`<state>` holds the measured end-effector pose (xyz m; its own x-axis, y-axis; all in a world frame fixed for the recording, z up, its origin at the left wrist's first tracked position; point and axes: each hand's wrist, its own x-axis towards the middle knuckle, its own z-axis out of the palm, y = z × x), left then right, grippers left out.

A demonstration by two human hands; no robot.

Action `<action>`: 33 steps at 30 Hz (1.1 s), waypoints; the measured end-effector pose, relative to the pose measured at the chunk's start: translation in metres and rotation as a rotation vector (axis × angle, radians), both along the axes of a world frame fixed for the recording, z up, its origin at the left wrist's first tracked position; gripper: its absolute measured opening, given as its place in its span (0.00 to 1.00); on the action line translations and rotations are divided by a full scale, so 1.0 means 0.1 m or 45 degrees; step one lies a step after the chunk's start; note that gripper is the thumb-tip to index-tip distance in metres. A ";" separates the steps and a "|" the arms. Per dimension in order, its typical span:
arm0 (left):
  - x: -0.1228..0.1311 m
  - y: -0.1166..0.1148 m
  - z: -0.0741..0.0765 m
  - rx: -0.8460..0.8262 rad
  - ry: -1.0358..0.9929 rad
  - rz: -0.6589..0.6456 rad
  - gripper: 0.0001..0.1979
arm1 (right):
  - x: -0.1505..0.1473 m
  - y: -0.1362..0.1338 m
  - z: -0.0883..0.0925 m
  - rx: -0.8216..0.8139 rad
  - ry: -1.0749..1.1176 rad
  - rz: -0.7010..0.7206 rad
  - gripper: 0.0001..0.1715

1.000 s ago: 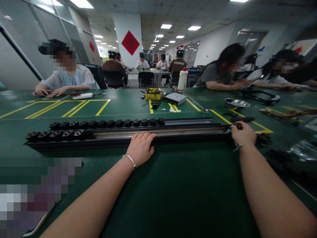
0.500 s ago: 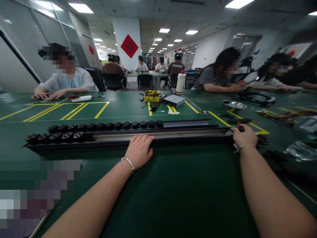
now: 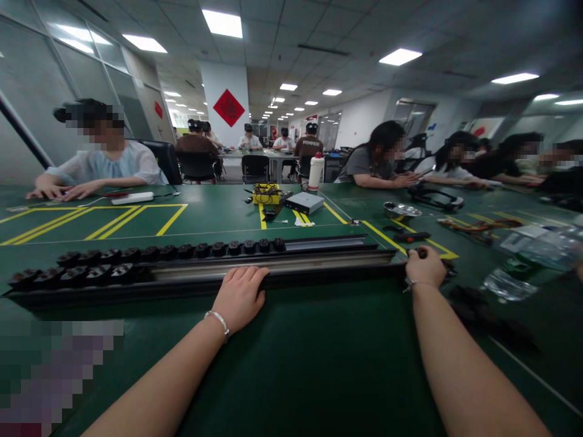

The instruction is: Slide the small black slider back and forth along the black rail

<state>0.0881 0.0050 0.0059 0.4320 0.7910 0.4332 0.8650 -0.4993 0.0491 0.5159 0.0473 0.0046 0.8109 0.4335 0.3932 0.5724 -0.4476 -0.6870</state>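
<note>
A long black rail (image 3: 319, 264) lies across the green table in front of me, with a second rail (image 3: 328, 244) just behind it. Several black round parts (image 3: 150, 253) sit in rows along the left halves of both rails. My left hand (image 3: 239, 296) rests on the near rail's front edge, fingers together and curled over it. My right hand (image 3: 423, 268) is closed at the rail's right end around a small dark part that I cannot make out.
A yellow box (image 3: 266, 193), a grey box (image 3: 303, 202) and a white bottle (image 3: 314, 172) stand mid-table. A metal dish (image 3: 401, 210), cables (image 3: 478, 226) and clear bags (image 3: 510, 282) lie at right. People sit around the table; yellow tape lines (image 3: 109, 221) mark it.
My head has turned and lifted, so the whole scene has slid left and down in view. Both hands stay where they were on the rail.
</note>
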 end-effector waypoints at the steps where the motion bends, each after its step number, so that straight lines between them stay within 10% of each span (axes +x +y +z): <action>1: 0.00 0.00 0.00 -0.002 -0.001 -0.004 0.20 | -0.01 0.00 0.00 0.010 0.003 -0.018 0.22; 14: -0.02 0.01 -0.02 0.030 0.000 -0.013 0.19 | -0.02 -0.11 0.05 0.125 0.117 -0.219 0.23; 33: 0.04 0.11 -0.10 0.083 0.037 0.063 0.25 | -0.19 -0.34 0.19 -0.690 -0.019 0.074 0.24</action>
